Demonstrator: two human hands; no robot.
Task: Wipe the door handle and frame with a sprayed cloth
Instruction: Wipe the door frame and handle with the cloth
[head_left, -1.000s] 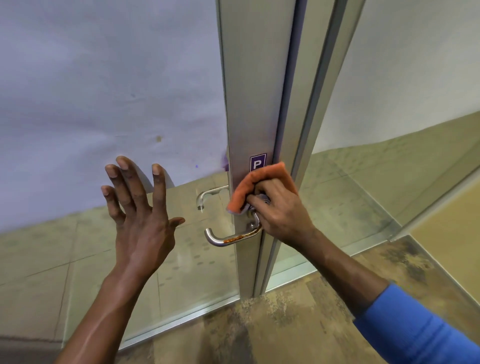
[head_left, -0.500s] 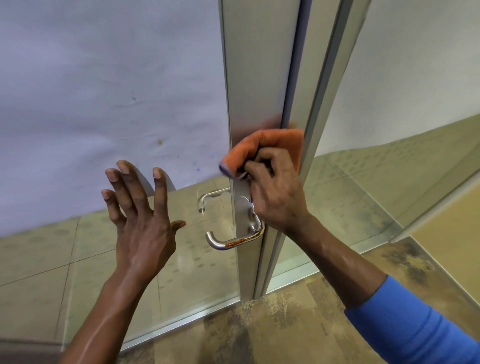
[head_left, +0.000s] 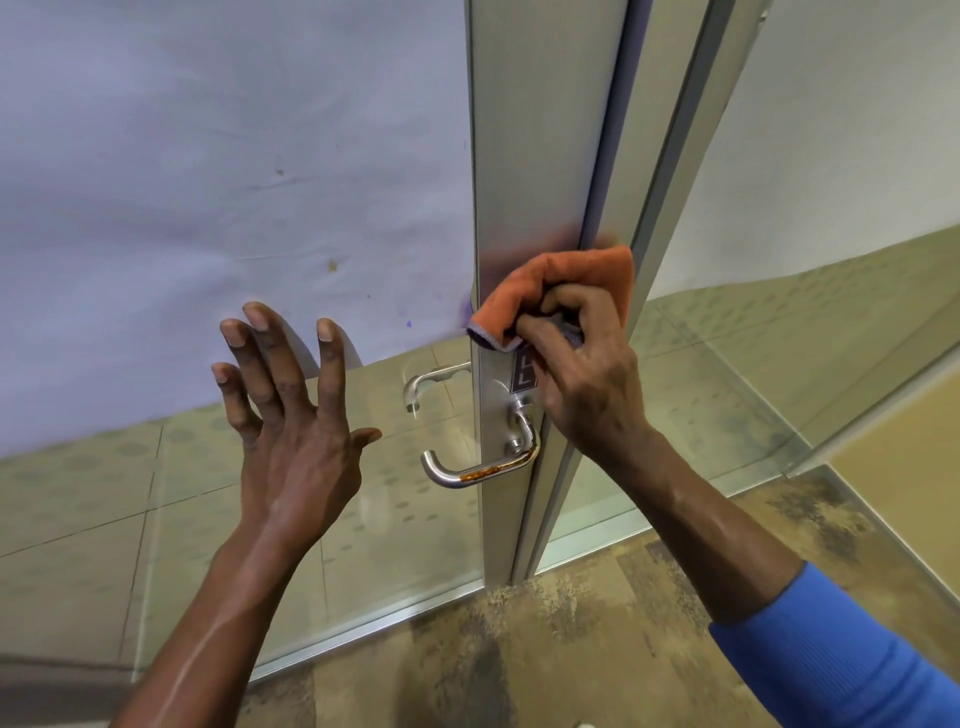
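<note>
An aluminium door frame (head_left: 535, 156) runs up the middle of the view. Its silver lever handle (head_left: 480, 467) carries a rusty patch on the underside. My right hand (head_left: 582, 374) is shut on an orange cloth (head_left: 550, 283), pressing it against the frame just above the handle and a small purple sign (head_left: 522, 375) that the hand half covers. My left hand (head_left: 291, 415) is spread flat, fingers apart, at the glass pane left of the frame, holding nothing. A second handle (head_left: 431, 379) shows through the glass on the far side.
The glass panel (head_left: 208, 208) on the left is backed by pale frosted film with a few stains. Another glass pane (head_left: 779, 364) stands at the right of the frame. Mottled brown floor (head_left: 545, 649) lies below.
My right hand moved the cloth up from the handle to the frame, then slightly down again, uncovering part of the sign. The left hand has stayed nearly still.
</note>
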